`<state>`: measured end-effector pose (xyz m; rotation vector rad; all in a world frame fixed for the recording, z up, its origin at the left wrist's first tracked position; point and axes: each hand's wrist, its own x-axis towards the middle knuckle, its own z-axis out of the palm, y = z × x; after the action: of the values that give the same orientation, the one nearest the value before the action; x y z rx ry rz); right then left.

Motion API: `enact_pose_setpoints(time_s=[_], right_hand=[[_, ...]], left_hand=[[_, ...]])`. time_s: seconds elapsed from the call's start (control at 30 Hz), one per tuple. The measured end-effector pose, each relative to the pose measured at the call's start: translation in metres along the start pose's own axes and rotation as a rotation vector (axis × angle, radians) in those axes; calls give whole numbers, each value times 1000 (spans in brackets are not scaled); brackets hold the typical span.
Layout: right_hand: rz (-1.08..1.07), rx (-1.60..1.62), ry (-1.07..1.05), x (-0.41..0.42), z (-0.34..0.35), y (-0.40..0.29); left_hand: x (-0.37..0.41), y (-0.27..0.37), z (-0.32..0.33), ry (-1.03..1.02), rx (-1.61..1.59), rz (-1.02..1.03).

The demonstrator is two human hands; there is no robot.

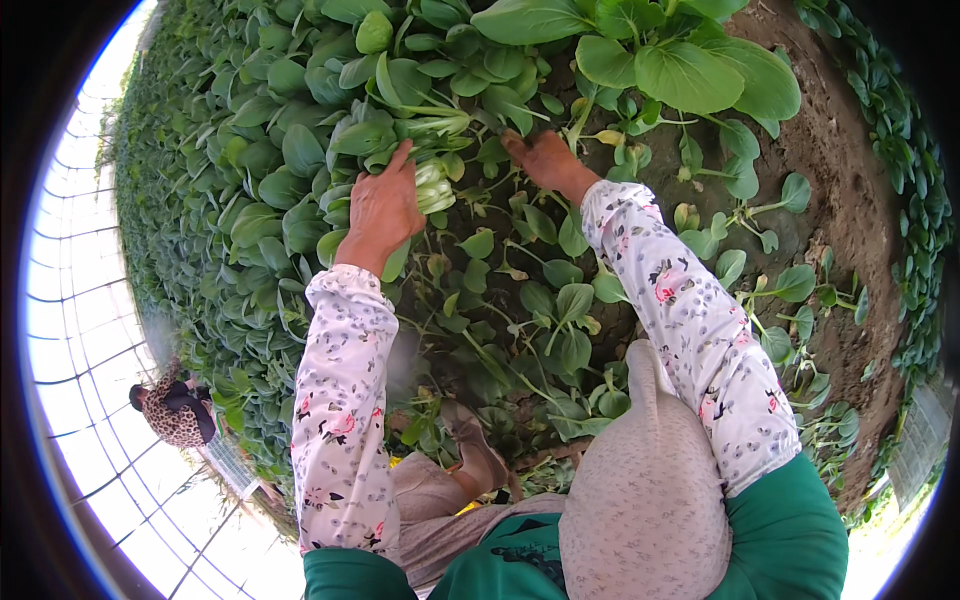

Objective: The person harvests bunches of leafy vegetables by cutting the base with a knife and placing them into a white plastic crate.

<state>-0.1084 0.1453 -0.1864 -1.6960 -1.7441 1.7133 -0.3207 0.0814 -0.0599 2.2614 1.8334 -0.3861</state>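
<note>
My left hand (386,210) is closed around a bunch of bok choy heads (433,186), with their pale stem ends pointing right and their green leaves pointing left. Just above lies another bok choy head (442,121), its stem end also turned right. My right hand (551,161) is down at the soil among the plant bases, right of the bunch, fingers curled. A small greyish shape shows by its fingertips, but leaves hide what it is and whether the hand grips it.
Dense bok choy (277,165) fills the left and far side. A large-leaved plant (682,67) stands beyond my right hand. Small plants (574,307) grow below my hands. Bare soil (862,225) runs along the right. Another person (176,412) crouches at far left, near a plastic crate (231,457).
</note>
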Motion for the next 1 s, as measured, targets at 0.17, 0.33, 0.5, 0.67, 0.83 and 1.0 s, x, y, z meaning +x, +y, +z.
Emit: enact_pose_setpoints(time_s=[0.17,0.33,0.5,0.67,0.83,1.0], right_hand=[[-165,-262,-166,-45,-27,16],[-74,70,89,-92,-15,35],[-137,-89,205,-61,-12,9],[-135,-97,178,-27,3,4],[-155,-184,67,-25,-13,9],[-179,-194,92,-78,-4,36]], left_hand=[[-9,13,-8,-52,-70,5],[-16,25,6,-59,-139,-76],[-15,18,4,-124,-169,-175],[-13,12,3,-78,-204,-135],[-8,20,-2,-137,-221,-137],[-18,28,7,-116,-250,-159]])
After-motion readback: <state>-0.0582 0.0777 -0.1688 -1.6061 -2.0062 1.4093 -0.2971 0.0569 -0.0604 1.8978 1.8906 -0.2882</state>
